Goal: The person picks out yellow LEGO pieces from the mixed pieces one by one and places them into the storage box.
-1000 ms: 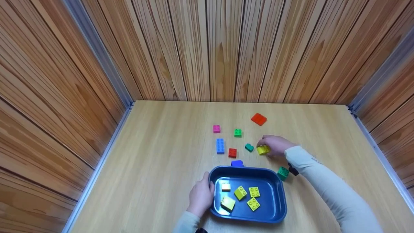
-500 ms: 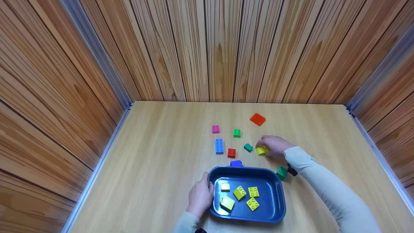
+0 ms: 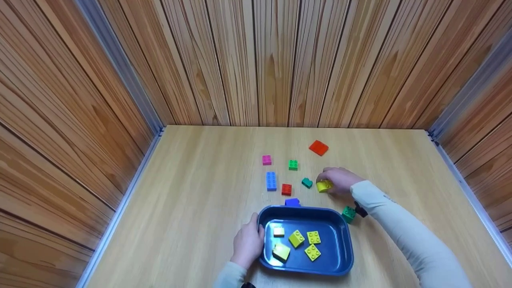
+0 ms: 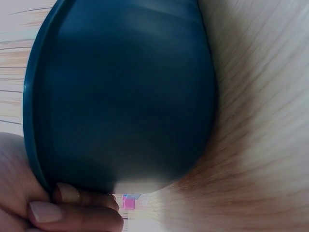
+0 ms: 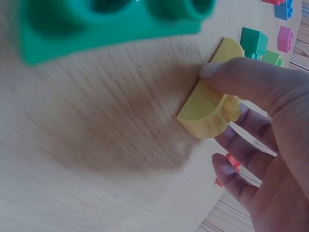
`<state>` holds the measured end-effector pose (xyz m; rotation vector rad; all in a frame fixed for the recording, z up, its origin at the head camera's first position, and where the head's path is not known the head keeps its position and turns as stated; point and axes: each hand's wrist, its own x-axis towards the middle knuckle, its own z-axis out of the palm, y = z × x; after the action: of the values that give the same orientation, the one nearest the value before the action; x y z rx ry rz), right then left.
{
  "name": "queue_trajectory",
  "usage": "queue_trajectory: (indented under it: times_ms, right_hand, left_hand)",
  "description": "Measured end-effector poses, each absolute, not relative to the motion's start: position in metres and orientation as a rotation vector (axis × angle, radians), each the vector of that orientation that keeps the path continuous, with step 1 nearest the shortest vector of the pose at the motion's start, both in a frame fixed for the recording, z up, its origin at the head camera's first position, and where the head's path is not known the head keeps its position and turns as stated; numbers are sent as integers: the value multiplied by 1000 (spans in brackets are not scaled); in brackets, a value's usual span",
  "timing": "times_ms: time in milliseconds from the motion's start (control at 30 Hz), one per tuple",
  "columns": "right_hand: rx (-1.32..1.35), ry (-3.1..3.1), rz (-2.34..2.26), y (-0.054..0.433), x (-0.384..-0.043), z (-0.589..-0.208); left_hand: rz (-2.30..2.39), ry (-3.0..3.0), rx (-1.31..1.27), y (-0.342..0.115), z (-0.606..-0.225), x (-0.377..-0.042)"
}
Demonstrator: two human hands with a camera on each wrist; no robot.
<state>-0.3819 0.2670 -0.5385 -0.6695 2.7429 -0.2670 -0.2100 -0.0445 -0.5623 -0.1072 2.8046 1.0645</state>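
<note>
A yellow brick with a rounded side (image 5: 207, 99) stands on the table, pinched between the thumb and fingers of my right hand (image 3: 340, 179). Close to its left lies a small dark green brick (image 3: 307, 183). My left hand (image 3: 247, 241) grips the left side of a dark blue tray (image 3: 345, 240); in the left wrist view its curled fingers (image 4: 79, 217) show against the tray's outer wall. Several yellow bricks (image 3: 297, 238) lie inside the tray, along with a small pale-topped block (image 3: 279, 231).
A green brick (image 3: 349, 214) sits by the tray's right corner, under my right wrist. A purple-blue brick (image 3: 292, 202) touches or nearly touches the back rim. Beyond are red (image 3: 286, 189), blue (image 3: 271, 181), light green (image 3: 293, 165), pink (image 3: 267, 160) and flat orange-red (image 3: 319, 147) bricks.
</note>
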Motion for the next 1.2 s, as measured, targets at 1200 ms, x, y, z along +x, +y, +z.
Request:
queue_trajectory:
  times_ms: [1200]
  right_hand:
    - [-741, 2822, -270, 276, -377, -481]
  left_hand:
    - [1107, 2783, -100, -46, -562, -208]
